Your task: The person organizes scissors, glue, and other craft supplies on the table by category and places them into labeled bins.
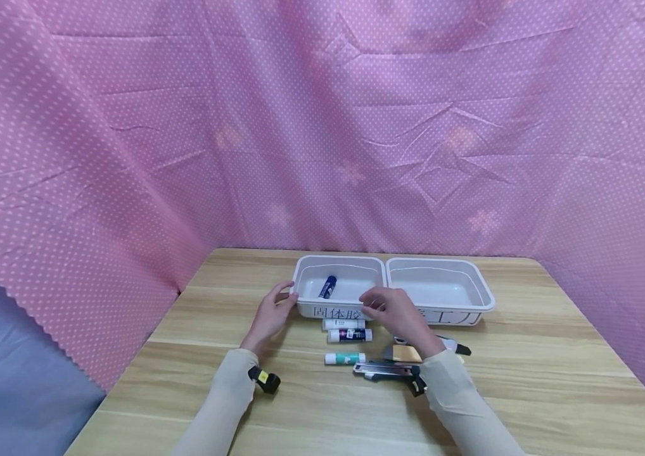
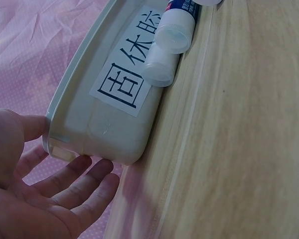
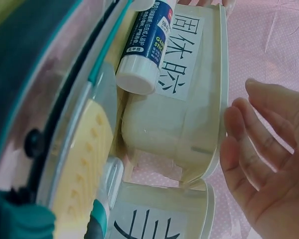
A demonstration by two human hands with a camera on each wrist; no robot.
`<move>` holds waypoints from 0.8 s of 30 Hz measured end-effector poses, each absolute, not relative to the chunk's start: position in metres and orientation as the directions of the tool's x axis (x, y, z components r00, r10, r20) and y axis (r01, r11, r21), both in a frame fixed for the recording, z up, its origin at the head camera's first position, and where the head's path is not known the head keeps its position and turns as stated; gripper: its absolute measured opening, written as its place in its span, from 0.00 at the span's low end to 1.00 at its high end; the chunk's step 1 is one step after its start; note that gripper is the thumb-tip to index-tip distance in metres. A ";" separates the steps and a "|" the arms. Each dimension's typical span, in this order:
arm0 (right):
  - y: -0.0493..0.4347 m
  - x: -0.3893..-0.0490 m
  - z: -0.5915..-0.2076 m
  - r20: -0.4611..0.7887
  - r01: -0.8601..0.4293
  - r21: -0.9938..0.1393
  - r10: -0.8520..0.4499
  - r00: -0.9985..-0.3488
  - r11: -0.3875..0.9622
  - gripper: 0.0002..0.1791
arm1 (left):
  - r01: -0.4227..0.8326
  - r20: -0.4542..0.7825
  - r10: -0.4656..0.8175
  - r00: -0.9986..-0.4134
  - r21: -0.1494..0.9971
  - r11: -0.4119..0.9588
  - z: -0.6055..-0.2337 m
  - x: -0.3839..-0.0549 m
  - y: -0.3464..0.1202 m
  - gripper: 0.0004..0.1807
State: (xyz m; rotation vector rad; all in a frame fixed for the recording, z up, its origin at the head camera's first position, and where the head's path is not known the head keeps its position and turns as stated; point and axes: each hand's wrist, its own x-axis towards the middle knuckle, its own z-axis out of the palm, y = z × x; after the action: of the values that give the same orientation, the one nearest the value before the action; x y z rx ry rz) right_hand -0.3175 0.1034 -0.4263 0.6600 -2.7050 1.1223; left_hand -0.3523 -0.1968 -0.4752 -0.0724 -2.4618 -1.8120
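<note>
My left hand [image 1: 272,315] is at the outer end of the left white bin [image 2: 119,137], thumb at the rim and extended fingers against the end wall. My right hand [image 1: 393,310] hovers at that bin's near right corner, fingers loosely bent and holding nothing; in the right wrist view its fingertips come right up to the rim. Inside the left bin lies a blue glue stick [image 1: 328,287]. A white glue stick [image 1: 343,324], a dark blue glue stick [image 1: 350,335] and a green-and-white glue stick [image 1: 345,358] lie in front of it.
A second white bin [image 1: 488,304] stands close on the right, labelled in front like the first. Below my right forearm lie a metal-and-dark utility knife [image 1: 385,369], a yellow utility knife [image 3: 84,164] and another black-ended knife [image 1: 462,349]. Pink dotted cloth [image 1: 300,158] hangs behind the wooden table [image 1: 550,380].
</note>
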 end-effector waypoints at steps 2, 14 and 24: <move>0.103 -0.318 -0.427 0.293 -0.477 -0.618 -0.381 -0.877 0.624 0.09 | 0.088 0.097 -0.014 -0.995 0.950 0.299 -0.475 -0.352 -0.197 0.25; 0.103 -0.318 -0.429 0.177 -0.488 -0.568 -0.481 -0.859 0.663 0.07 | 0.101 0.111 -0.015 -0.994 0.950 0.294 -0.475 -0.352 -0.195 0.24; 0.103 -0.321 -0.434 0.146 -0.490 -0.535 -0.496 -0.856 0.688 0.10 | 0.083 0.092 -0.016 -0.996 0.951 0.297 -0.473 -0.352 -0.194 0.24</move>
State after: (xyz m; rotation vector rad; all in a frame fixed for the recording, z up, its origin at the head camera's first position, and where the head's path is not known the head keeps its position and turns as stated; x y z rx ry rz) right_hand -0.3213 0.1034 -0.4337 0.8463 -2.8956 0.9136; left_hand -0.3519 -0.1944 -0.4731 -0.0633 -2.4614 -1.8137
